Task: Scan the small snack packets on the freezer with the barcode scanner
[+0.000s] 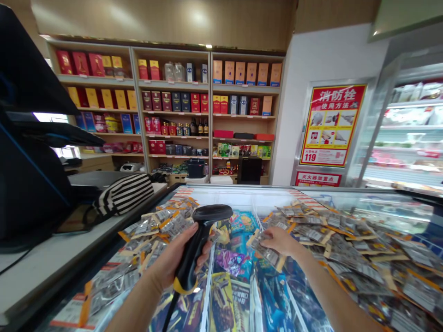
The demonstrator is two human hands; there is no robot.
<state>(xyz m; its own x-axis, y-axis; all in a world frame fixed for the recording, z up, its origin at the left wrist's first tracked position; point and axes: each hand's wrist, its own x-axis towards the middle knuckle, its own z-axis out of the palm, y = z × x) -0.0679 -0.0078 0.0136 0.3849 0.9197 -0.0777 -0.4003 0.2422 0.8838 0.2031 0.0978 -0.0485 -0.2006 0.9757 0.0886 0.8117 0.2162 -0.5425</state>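
My left hand (180, 256) is wrapped round the handle of a black barcode scanner (212, 213), held upright above the freezer with its cable hanging down. Between the fingers of my right hand (278, 242) is a small snack packet (268, 252), clear with orange and tan edges. More packets of this kind lie in a heap (360, 244) on the glass to the right, and another heap (166, 221) spreads to the left. Below both hands, wrapped ice creams (221, 299) show through the freezer top, sorted by white wire dividers.
A counter (20, 276) on the left carries a black checkout terminal (31, 161), a striped pouch (126, 193) and a phone (74, 219). Shelves (175, 85) of boxed goods line the back wall. A red poster (328, 124) hangs beside a lit display fridge (415, 133) at right.
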